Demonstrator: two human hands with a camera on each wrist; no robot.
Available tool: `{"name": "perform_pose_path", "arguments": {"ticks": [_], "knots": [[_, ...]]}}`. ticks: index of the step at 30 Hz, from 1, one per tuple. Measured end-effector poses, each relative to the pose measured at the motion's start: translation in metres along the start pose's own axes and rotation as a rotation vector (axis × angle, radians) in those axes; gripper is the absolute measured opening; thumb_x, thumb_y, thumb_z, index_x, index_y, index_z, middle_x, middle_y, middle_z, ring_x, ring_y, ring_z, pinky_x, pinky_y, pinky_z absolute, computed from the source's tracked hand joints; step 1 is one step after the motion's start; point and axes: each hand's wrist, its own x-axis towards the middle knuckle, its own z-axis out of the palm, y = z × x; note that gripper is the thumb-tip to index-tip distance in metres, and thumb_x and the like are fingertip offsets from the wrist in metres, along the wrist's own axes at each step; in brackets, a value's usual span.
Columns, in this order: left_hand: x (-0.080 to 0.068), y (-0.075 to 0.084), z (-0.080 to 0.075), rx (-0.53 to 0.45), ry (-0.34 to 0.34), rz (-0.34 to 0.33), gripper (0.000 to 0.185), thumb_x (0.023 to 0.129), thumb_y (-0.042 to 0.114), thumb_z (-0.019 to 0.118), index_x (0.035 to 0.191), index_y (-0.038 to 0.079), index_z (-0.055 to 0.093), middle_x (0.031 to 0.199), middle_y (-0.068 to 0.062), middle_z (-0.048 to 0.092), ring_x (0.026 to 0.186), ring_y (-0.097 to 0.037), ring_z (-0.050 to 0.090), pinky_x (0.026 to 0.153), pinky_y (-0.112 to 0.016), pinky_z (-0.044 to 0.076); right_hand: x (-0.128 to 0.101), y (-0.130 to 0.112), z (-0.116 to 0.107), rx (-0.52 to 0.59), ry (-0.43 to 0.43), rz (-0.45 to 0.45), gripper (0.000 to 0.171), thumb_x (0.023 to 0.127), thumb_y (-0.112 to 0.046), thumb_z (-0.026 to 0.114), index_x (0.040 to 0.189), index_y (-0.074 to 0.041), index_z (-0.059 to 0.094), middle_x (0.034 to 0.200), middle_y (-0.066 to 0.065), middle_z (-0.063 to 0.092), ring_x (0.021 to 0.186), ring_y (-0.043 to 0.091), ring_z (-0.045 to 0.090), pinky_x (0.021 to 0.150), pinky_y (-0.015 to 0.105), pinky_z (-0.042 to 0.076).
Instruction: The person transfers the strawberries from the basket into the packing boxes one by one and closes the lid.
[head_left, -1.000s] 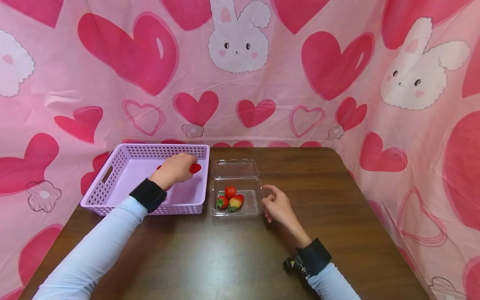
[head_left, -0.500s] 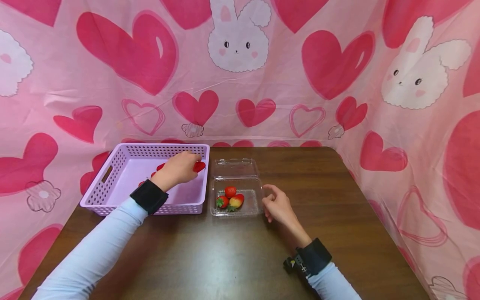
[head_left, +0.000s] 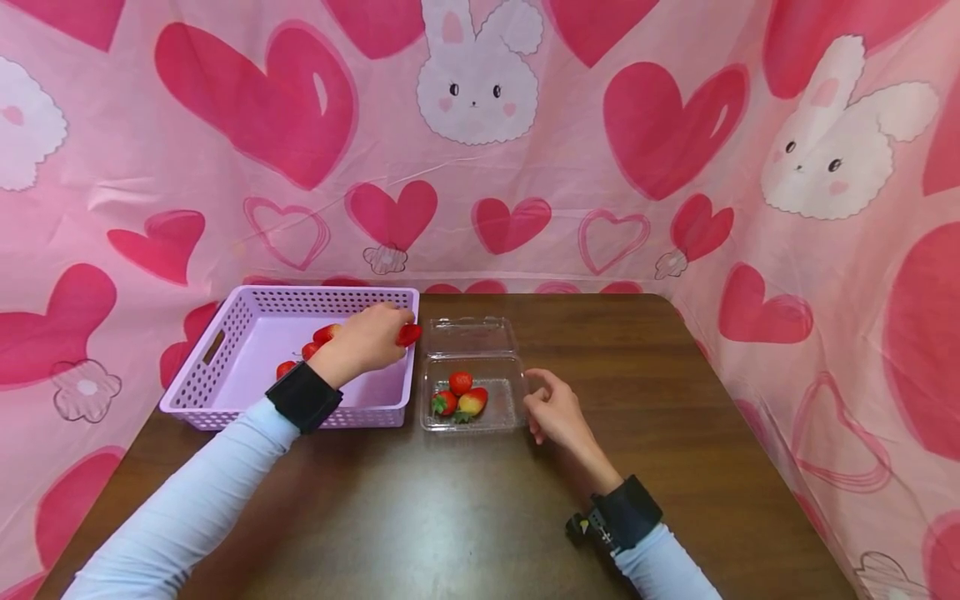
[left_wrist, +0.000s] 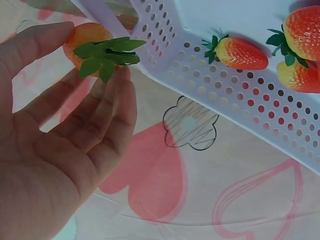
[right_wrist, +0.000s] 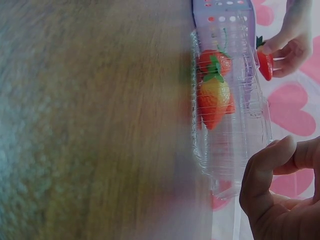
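Note:
Between thumb and fingertips my left hand (head_left: 366, 337) pinches a red strawberry (head_left: 408, 335), raised over the right side of the lilac basket (head_left: 367, 417). Its green leaf cap (left_wrist: 103, 57) faces the left wrist camera. Several other strawberries (left_wrist: 244, 54) lie in the basket, partly covered by the hand in the head view. A clear plastic clamshell container (head_left: 510, 418) stands open to the basket's right, with 3 strawberries (head_left: 472, 402) grouped toward its left. At its right edge, my right hand (head_left: 558, 412) holds the rim with curled fingers and thumb.
All of this stands on a dark brown wooden table (head_left: 450, 517). The container's lid (head_left: 472, 336) lies folded back behind its tray. A pink cloth (head_left: 570, 167) with hearts and rabbits hangs behind and beside the table. The basket's perforated wall rises between basket and container.
My left hand has moved right across the basket with the strawberry, toward the basket's right rim. More strawberries show behind the wrist. My right hand and the container have stayed put.

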Motion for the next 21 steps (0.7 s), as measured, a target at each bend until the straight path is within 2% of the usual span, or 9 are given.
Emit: {"name": "perform_pose_path", "arguments": {"ticks": [6,11,21], "knots": [[-0.001,0.007,0.001,-0.013,0.018,0.026,0.031,0.084,0.008,0.082,0.112,0.002,0.073,0.094,-0.013,0.069,0.087,-0.032,0.064,0.08,-0.047,0.058,0.0,0.0,0.0,-0.002,0.0,0.005,0.05,0.091,0.002,0.059,0.141,-0.004,0.058,0.064,0.008,0.058,0.041,0.018,0.052,0.039,0.032,0.048],[-0.003,0.013,0.003,-0.024,-0.003,0.005,0.037,0.084,0.008,0.082,0.119,0.003,0.072,0.098,-0.014,0.067,0.085,-0.031,0.065,0.074,-0.045,0.059,0.001,-0.001,0.001,-0.008,-0.002,0.008,0.05,0.091,0.002,0.058,0.141,-0.005,0.058,0.064,0.008,0.058,0.041,0.018,0.051,0.039,0.032,0.048],[-0.002,0.029,0.007,-0.047,-0.021,0.052,0.044,0.083,0.012,0.085,0.123,0.002,0.072,0.104,-0.016,0.07,0.089,-0.031,0.068,0.076,-0.045,0.062,0.0,-0.002,0.001,-0.016,-0.005,0.015,0.049,0.093,0.002,0.059,0.141,-0.004,0.057,0.065,0.009,0.058,0.042,0.018,0.052,0.039,0.033,0.049]]}}
